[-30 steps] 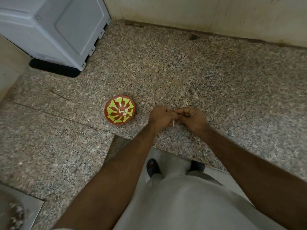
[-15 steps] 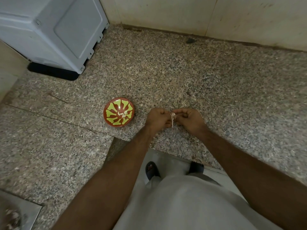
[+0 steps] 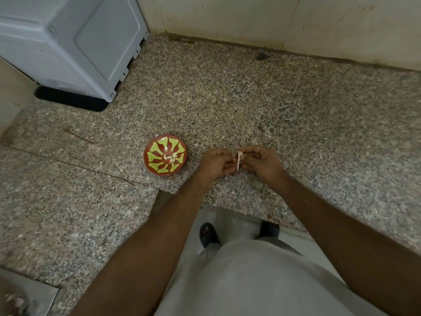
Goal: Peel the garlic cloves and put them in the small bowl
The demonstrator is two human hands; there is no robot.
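A small red bowl (image 3: 150, 166) with a green leaf pattern sits on the speckled granite counter, a few pale peeled cloves (image 3: 171, 157) lying at its centre. Just right of the bowl, my left hand (image 3: 215, 164) and my right hand (image 3: 262, 163) meet above the counter. Both pinch one garlic clove (image 3: 238, 155) between their fingertips. A pale strip of skin hangs down from the clove between the hands. The clove itself is mostly hidden by my fingers.
A grey-white appliance (image 3: 75, 42) on a black base stands at the back left. A tiled wall (image 3: 273, 23) closes the back. The counter's front edge (image 3: 239, 213) runs just below my hands, with my feet on the floor beneath. A metal sink corner (image 3: 29, 297) shows at bottom left.
My hands have stayed together beside the bowl. The strip of skin hanging from the clove has grown longer as my fingers pulled at it.
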